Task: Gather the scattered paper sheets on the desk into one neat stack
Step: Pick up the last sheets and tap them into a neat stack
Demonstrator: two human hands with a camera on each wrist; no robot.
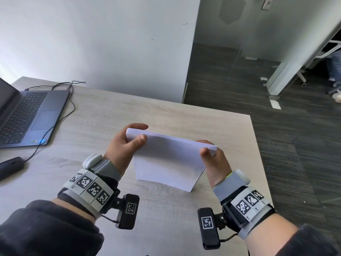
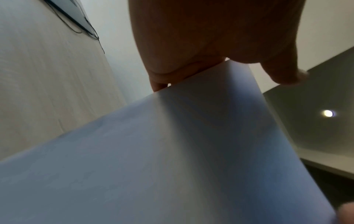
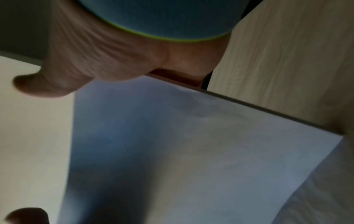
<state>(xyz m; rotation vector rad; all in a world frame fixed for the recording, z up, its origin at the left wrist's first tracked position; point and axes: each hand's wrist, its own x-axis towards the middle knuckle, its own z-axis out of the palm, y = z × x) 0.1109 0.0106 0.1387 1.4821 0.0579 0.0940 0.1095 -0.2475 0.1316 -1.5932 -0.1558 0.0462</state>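
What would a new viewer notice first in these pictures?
First the white paper stack, held on edge at the middle of the desk, its lower edge at the desktop. The left hand and the right hand grip its two upper corners. An open laptop stands at the far left.

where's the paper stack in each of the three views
Head: paper stack at centre, stood on edge on the desk, left hand and right hand gripping its top corners.
Left wrist: fills the lower middle.
Right wrist: centre to lower right.
Shared landmark: the desk.
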